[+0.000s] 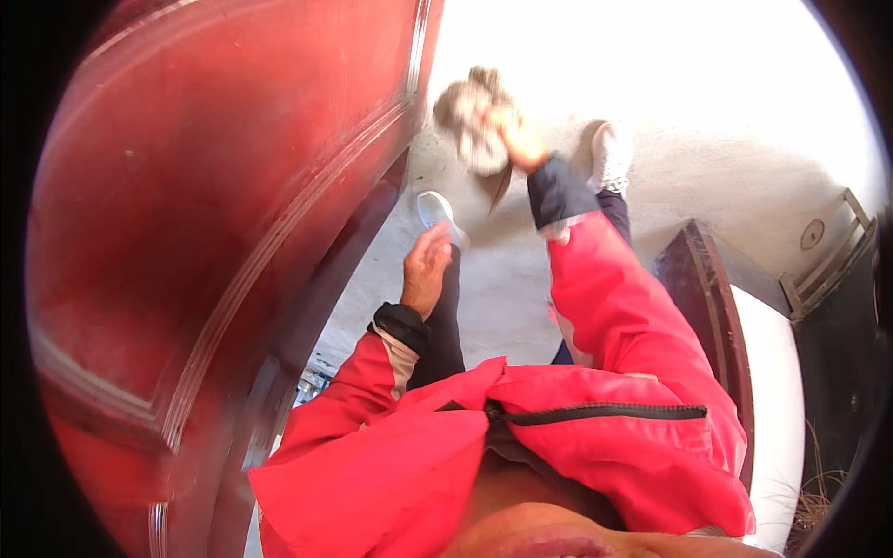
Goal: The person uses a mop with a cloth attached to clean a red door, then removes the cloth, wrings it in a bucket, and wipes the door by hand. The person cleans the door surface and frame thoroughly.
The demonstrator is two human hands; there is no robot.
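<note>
My right hand [520, 139] reaches forward in the upper middle of the head view. It is closed on a soft, grey-beige bundle [480, 129] with several rounded parts, too blurred to name exactly. The bundle hangs above the pale floor, close to the free edge of a red door. My left hand [426, 266] is lower and to the left, above my dark-trousered leg. Its fingers are loosely extended and nothing shows in it. Both sleeves are red with dark cuffs.
A large red panelled door [230, 181] fills the left side. White shoes [610, 157] stand on the pale floor [684, 167]. At right are a dark red wooden edge [718, 314], a white panel [771, 390], a wooden frame [830, 265] and dry twigs [816, 509].
</note>
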